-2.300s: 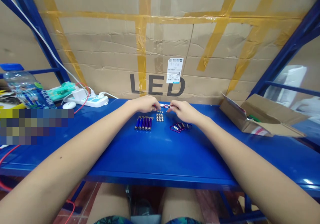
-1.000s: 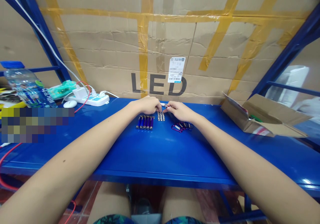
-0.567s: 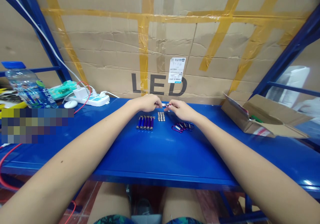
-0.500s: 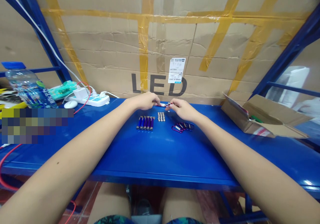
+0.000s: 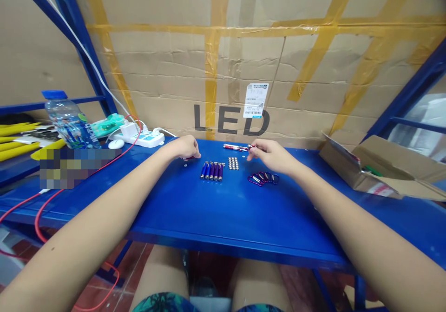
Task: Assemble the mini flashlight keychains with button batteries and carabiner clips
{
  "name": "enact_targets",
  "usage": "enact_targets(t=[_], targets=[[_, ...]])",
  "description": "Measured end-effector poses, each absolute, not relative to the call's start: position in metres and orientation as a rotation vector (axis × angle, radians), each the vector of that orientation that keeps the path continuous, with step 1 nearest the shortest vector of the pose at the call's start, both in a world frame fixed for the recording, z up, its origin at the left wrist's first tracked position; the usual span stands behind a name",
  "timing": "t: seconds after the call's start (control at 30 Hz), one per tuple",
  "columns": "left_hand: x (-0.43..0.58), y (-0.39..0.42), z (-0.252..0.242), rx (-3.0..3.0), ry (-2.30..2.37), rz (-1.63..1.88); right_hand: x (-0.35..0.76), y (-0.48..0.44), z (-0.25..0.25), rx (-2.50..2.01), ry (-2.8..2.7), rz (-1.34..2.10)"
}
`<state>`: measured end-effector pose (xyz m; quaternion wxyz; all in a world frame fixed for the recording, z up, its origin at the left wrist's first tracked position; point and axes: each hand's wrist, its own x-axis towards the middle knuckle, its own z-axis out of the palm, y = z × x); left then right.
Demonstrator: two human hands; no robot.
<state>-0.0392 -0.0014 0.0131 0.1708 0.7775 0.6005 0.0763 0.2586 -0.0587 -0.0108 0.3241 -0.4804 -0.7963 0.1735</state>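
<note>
My left hand (image 5: 187, 147) is closed low over the table, left of the row of tubes; a sliver of something dark red shows under its fingers, too hidden to name. At the back of the table, my right hand (image 5: 270, 155) pinches the clip end of a slim red-and-silver penlight (image 5: 231, 147). Several short blue and purple metal tubes (image 5: 212, 171) lie side by side in front. Silver button cells (image 5: 233, 163) form a neat block beside them. Several dark red and purple carabiners (image 5: 263, 178) overlap below my right hand.
An open cardboard box (image 5: 365, 172) stands at the right. On the left are a water bottle (image 5: 73, 123), a white power strip (image 5: 149, 139), a round white object (image 5: 116, 144), red cables and yellow-handled things (image 5: 21, 140). A big taped carton (image 5: 167, 79) walls off the back.
My left hand has moved left, away from the penlight, and lowered towards the table. My right hand stays at the penlight's clip end. The whole view has shifted slightly.
</note>
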Motion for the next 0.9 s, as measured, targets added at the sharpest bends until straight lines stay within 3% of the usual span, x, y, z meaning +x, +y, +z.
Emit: enact_targets(t=[0.9], targets=[[-0.024,-0.022,0.014,1.900,1.604,0.099,0.252,-0.063,-0.012,-1.366,-2.189,0.521]])
